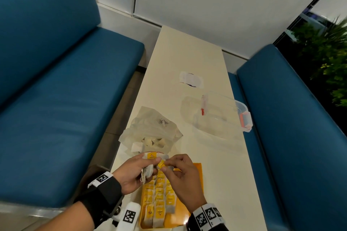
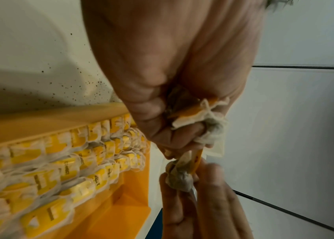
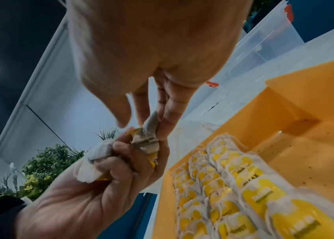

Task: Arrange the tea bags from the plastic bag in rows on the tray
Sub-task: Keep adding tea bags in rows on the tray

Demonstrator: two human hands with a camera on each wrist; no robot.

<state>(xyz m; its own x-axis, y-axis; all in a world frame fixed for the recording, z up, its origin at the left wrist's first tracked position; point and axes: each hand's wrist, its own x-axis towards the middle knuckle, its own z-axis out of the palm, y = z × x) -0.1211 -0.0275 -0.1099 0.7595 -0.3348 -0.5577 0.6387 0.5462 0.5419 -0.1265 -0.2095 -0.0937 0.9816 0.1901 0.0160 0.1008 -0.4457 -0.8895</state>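
Tea bags (image 1: 158, 196), white paper pouches with yellow tags, lie in three close rows along the left side of the shallow orange plastic tray (image 1: 196, 178) at the near end of the long cream table (image 1: 187, 58); the tray's right part is bare. I see my left hand (image 1: 134, 171) curled round a small bunch of loose tea bags (image 1: 150, 163) just above the tray's far edge. My right hand (image 1: 181, 173) pinches a single grey-white tea bag (image 3: 149, 134) between thumb and fingertips, touching the bunch in my left hand. Both hands hang over the tray's far rows and hide them from the head camera. Just beyond the hands sits the crumpled clear plastic bag (image 1: 152, 129) with more bags inside. To its right stands a clear plastic container with orange clips (image 1: 217, 116), and farther along a white paper scrap (image 1: 191, 79). Blue padded benches (image 1: 56, 99) flank the table on both sides.
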